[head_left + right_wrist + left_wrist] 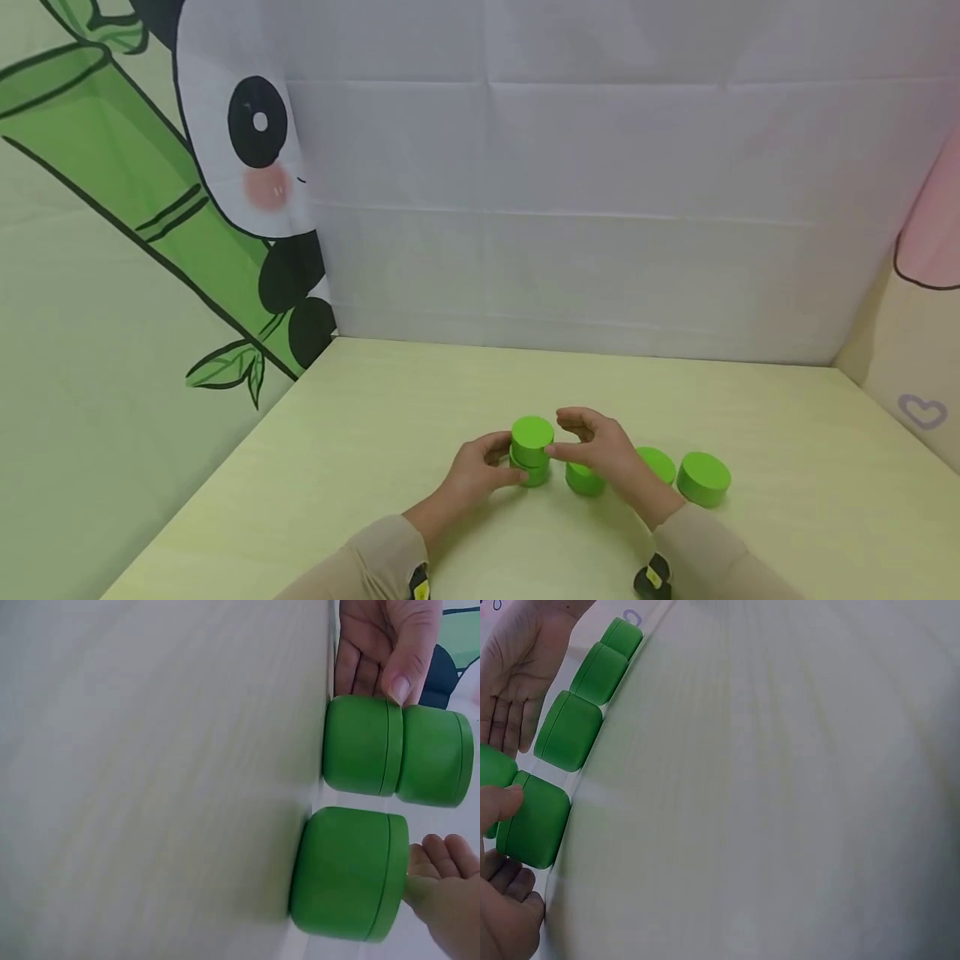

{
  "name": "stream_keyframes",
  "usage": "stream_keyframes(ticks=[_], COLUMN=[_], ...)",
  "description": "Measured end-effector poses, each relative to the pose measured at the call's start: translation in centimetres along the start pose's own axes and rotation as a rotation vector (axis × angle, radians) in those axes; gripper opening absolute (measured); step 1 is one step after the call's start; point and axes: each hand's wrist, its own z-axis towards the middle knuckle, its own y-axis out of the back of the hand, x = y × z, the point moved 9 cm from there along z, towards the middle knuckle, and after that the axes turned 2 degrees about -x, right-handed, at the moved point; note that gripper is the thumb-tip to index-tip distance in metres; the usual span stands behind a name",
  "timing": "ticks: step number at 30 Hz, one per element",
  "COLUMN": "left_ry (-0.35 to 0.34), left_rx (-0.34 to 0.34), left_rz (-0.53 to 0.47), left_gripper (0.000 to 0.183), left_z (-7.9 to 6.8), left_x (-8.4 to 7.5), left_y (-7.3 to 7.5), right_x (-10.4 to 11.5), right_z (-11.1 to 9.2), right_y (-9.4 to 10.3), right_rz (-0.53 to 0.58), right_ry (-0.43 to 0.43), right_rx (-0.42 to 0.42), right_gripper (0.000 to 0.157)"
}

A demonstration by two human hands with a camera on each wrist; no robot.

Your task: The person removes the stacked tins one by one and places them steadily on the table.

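Note:
Two round green lidded jars stand stacked near the middle of the table, the upper jar (532, 440) squarely on the lower jar (534, 477). My left hand (474, 468) holds the lower jar from the left, thumb in front and fingers behind. In the right wrist view, the left thumb lies by the seam between the upper jar (436, 754) and the lower jar (357, 746). To the right of the stack is my right hand (600, 443), fingers spread and thumb tip right at the upper jar's side. Below this hand stands a third jar (583, 481), partly covered by it.
Farther right, another green jar (657, 463), partly behind the right forearm, stands beside one more jar (703, 479). The pale yellow table (360, 417) meets a white cloth backdrop (585, 275) behind. A printed panda and bamboo cover the left wall cloth (90, 350).

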Motion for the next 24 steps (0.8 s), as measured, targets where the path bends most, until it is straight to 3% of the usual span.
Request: stream_keyframes(ticks=[24], left_ry=[0.001], left_rx=[-0.006], left_rz=[-0.015], left_gripper=[0.057], left_z=[0.2], left_x=[0.6], left_y=[-0.3], right_x=[0.4], right_z=[0.4], right_y=[-1.9], right_rz=[0.024], right_ry=[0.037], right_rx=[0.024], right_gripper=[0.052])
